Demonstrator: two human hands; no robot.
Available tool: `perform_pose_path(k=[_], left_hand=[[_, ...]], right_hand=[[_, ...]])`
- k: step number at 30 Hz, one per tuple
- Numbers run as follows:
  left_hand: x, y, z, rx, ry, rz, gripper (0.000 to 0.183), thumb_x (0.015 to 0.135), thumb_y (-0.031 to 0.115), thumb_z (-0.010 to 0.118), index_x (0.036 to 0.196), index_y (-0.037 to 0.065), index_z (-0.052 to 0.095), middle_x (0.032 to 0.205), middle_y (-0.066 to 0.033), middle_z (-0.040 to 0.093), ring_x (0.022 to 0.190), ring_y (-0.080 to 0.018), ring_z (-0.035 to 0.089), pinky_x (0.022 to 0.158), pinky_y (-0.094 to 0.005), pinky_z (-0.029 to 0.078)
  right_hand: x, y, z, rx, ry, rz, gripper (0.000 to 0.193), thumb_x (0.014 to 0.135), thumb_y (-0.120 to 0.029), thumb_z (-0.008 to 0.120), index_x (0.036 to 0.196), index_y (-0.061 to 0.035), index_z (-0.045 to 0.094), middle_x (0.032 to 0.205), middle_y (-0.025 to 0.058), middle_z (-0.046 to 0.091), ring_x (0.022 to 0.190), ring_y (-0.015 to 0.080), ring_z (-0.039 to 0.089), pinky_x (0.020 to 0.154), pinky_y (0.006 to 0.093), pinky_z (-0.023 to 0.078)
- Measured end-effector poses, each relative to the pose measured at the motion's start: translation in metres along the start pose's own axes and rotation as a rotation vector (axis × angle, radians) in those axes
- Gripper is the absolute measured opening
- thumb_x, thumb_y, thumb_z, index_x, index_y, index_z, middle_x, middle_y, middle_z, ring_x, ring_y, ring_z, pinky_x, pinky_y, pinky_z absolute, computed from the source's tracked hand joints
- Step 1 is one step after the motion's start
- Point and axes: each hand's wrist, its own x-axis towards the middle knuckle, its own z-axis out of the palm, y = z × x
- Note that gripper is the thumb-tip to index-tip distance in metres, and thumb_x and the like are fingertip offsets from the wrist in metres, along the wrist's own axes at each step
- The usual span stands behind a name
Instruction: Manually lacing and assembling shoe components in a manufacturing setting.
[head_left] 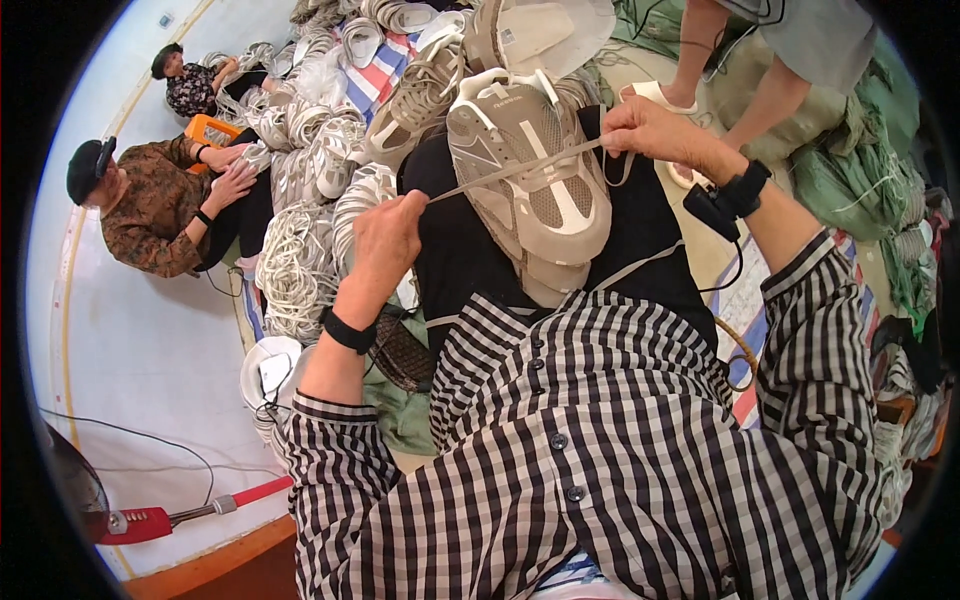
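A light beige shoelace (510, 171) is stretched between my two hands, across a stack of grey-beige shoe uppers (565, 222) on my lap. My left hand (386, 234) pinches one part of the lace, left of the stack. Farther right and a little higher, my right hand (665, 134) is closed on the lace, and a loose loop of it hangs below the fingers. The top upper has mesh panels and white trim; the edges of others show beneath it, toward me.
Piled shoe uppers (405, 105) and a heap of white laces (297, 262) lie to the left. Two people (150, 222) sit beyond them. Another person's bare legs (765, 100) stand at the far right, near green sacks (850, 165). Cables run from my wrist straps.
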Motion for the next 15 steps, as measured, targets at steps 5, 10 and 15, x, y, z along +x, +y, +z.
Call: perform_pose_path(k=[5,10,15], left_hand=[[-0.015,-0.018,0.0,-0.013,0.089,0.01,0.011,0.082,0.002,0.058,0.091,0.008,0.057,0.071,-0.0138,0.06,0.066,-0.0343,0.062,0.056,-0.0437,0.045],[-0.022,-0.031,-0.018,0.166,0.056,-0.021,0.007,0.084,0.003,0.058,0.09,0.008,0.057,0.071,-0.0148,0.06,0.065,-0.0349,0.061,0.055,-0.0434,0.044],[-0.027,-0.029,-0.016,0.015,0.001,-0.119,0.003,0.086,0.006,0.058,0.089,0.004,0.057,0.072,-0.017,0.061,0.071,-0.0375,0.061,0.059,-0.0433,0.045]], right_hand=[[-0.001,-0.005,-0.006,0.103,-0.085,0.325,0.025,0.088,-0.021,0.061,0.069,-0.0053,0.059,0.062,-0.0072,0.046,0.053,0.0032,0.037,0.046,0.0204,0.027],[0.001,-0.018,-0.015,0.1,-0.124,0.241,0.023,0.088,-0.021,0.061,0.07,-0.0071,0.061,0.059,-0.0073,0.045,0.051,0.0029,0.036,0.045,0.0204,0.026],[-0.004,0.002,-0.016,0.025,-0.184,0.289,0.017,0.088,-0.016,0.06,0.077,-0.003,0.06,0.067,-0.0028,0.052,0.06,0.0061,0.045,0.052,0.0229,0.036]])
